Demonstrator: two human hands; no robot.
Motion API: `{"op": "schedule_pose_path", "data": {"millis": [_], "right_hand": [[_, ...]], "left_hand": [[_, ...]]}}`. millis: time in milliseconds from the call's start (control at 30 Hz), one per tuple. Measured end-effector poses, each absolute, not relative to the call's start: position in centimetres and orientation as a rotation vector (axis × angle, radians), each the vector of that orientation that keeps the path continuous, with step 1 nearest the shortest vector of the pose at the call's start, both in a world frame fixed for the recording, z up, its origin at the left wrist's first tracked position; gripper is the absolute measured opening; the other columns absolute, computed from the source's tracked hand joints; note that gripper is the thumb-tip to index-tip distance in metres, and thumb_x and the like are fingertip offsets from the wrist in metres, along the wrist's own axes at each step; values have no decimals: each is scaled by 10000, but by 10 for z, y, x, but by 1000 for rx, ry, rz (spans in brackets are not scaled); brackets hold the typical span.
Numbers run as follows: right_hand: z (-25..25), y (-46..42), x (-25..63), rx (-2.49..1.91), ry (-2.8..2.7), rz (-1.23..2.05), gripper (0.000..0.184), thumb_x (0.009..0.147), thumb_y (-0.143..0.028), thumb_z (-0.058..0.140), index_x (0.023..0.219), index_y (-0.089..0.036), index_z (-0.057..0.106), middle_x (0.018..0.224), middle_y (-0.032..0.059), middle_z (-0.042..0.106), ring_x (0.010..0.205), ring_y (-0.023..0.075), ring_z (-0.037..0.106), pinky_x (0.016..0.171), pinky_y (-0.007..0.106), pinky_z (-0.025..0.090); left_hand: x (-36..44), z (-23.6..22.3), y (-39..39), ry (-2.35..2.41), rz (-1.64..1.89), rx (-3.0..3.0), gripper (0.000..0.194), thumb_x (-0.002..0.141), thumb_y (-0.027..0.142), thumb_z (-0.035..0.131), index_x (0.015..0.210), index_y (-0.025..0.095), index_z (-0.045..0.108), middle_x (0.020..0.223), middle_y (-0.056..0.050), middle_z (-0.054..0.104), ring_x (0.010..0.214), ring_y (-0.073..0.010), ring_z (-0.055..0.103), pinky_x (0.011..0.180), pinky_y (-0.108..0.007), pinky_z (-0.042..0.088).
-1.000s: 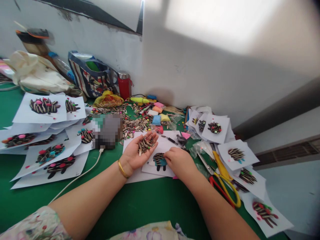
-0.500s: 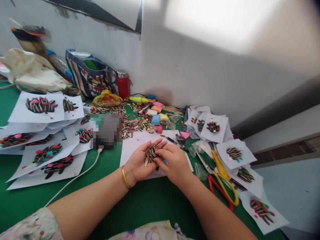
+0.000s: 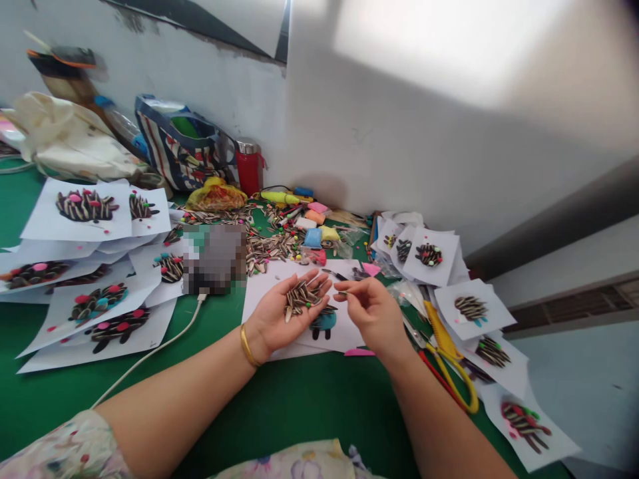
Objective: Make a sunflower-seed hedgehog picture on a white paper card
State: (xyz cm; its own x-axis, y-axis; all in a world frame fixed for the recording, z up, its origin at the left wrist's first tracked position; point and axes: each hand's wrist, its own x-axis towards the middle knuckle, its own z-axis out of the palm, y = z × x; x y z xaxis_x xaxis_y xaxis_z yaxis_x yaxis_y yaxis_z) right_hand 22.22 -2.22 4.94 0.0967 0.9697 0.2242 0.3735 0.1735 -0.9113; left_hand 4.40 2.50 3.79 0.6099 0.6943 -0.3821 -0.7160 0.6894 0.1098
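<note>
A small heap of striped sunflower seeds [image 3: 301,299], with a green bead among them, rests in my left hand [image 3: 273,316], which is palm up and cupped. My right hand [image 3: 378,316] is just right of it, thumb and forefinger pinching a single sunflower seed [image 3: 342,293]. Below the two hands lies a white paper [image 3: 347,331] bearing a hedgehog-like figure [image 3: 323,323] of blue clay with black feet and seeds on its back. My left fingers hide part of that figure. A gold bangle [image 3: 247,346] circles my left wrist.
Loose seeds and beads [image 3: 269,249] lie behind my hands, near coloured clay packets [image 3: 313,238]. Finished seed pictures are stacked at left [image 3: 74,226] and right [image 3: 472,309]. Scissors [image 3: 452,372] lie beside my right forearm. A white cable [image 3: 164,349] crosses the green table [image 3: 299,412].
My right hand went from the figure to the heap in my left palm, then drew away right with a seed pinched. My left hand shifted slightly right, still cupping the seeds.
</note>
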Motion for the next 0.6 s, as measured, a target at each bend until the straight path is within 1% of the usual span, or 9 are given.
{"op": "schedule_pose_path", "data": {"millis": [33, 100, 133, 200, 367, 433, 500, 600], "right_hand": [[51, -21, 226, -1375, -1425, 795, 42, 846, -249, 533, 854, -209, 541, 970, 54, 708, 732, 158, 675, 635, 268, 501], [55, -20, 233, -1448, -1473, 797, 36, 841, -238, 524, 848, -207, 542, 827, 21, 685, 697, 154, 657, 626, 260, 479], [57, -20, 236, -1506, -1542, 772, 41, 845, -231, 517, 853, -208, 549, 766, 1, 660, 674, 148, 635, 615, 252, 460], [61, -21, 239, -1611, -1736, 700, 61, 855, -218, 504, 848, -214, 565, 712, -22, 618, 651, 136, 584, 602, 240, 416], [62, -23, 232, -1708, -2155, 567, 100, 851, -171, 510, 828, -218, 595, 765, -17, 625, 678, 129, 539, 616, 233, 350], [60, -24, 228, -1781, -2195, 541, 108, 876, -189, 495, 868, -220, 598, 754, -14, 631, 642, 128, 531, 590, 234, 330], [58, -24, 227, -1820, -2211, 533, 140, 892, -195, 481, 931, -225, 613, 777, -6, 651, 645, 133, 547, 593, 233, 337], [55, -23, 228, -1735, -2273, 531, 247, 881, -151, 485, 1041, -239, 652, 935, 26, 685, 817, 153, 611, 705, 234, 393]], "left_hand": [[42, 38, 28, 416, 834, -59, 323, 972, 239, 404, 1204, 120, 596, 1132, -138, 699, 1187, -273, 600, 978, -436, 508], [38, 37, 33, 403, 861, -49, 327, 975, 239, 400, 1214, 124, 592, 1139, -131, 698, 1196, -263, 595, 992, -434, 499], [37, 36, 35, 392, 869, -40, 333, 977, 241, 394, 1222, 126, 589, 1146, -129, 696, 1196, -258, 596, 995, -434, 498], [34, 33, 39, 378, 880, -27, 338, 980, 244, 385, 1226, 131, 588, 1155, -127, 694, 1195, -253, 597, 997, -439, 497], [32, 29, 42, 383, 892, -19, 319, 974, 235, 398, 1196, 128, 601, 1158, -132, 692, 1206, -253, 590, 999, -438, 495], [31, 30, 43, 394, 910, -24, 308, 972, 232, 402, 1176, 124, 607, 1161, -136, 690, 1212, -256, 585, 1003, -443, 492], [31, 31, 45, 401, 931, -33, 306, 974, 234, 398, 1161, 120, 612, 1168, -141, 686, 1215, -257, 582, 1006, -445, 489], [29, 33, 46, 413, 953, -38, 318, 979, 244, 388, 1161, 110, 612, 1167, -147, 684, 1201, -256, 592, 1005, -444, 488]]}}
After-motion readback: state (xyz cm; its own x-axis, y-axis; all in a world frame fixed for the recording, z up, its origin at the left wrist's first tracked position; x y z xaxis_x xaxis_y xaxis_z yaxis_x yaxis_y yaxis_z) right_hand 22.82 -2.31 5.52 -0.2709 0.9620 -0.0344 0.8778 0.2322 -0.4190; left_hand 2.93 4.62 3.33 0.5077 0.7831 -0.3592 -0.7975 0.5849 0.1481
